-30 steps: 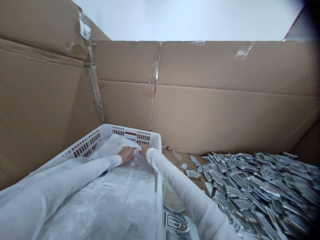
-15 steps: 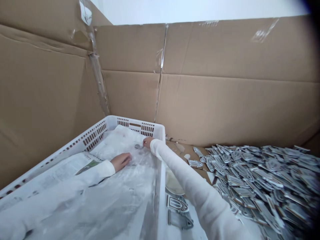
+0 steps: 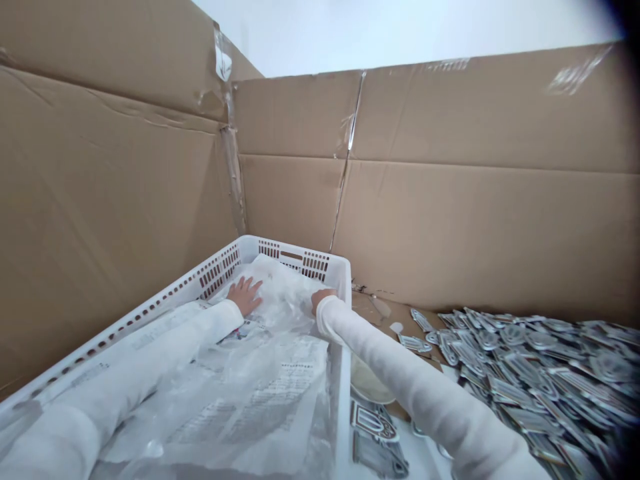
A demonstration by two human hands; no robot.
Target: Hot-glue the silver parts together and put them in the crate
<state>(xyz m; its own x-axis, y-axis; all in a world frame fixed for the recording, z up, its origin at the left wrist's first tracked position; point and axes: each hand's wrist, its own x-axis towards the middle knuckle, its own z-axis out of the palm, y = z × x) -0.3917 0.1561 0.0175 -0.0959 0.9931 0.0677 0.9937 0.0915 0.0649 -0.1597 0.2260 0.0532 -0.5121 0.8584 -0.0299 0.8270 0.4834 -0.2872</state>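
A white plastic crate [image 3: 343,373] with slotted walls holds crumpled clear plastic film [image 3: 283,303] over sheets of printed paper [image 3: 287,383]. My left hand [image 3: 245,295] lies flat on the film near the crate's far left part, fingers spread. At the far right wall, my right hand [image 3: 323,300] is closed on the edge of the film; its fingertips are partly hidden.
Tall cardboard walls [image 3: 475,233] stand behind and to the left. Right of the crate spreads a big heap of flat grey-and-white cut pieces [image 3: 545,373]. Several similar pieces [image 3: 377,423] and a round pale disc [image 3: 370,381] lie beside the crate.
My left hand has moved further up the film and spread its fingers. The right hand stays by the right wall. Print under the film shows more clearly, and the whole view has shifted.
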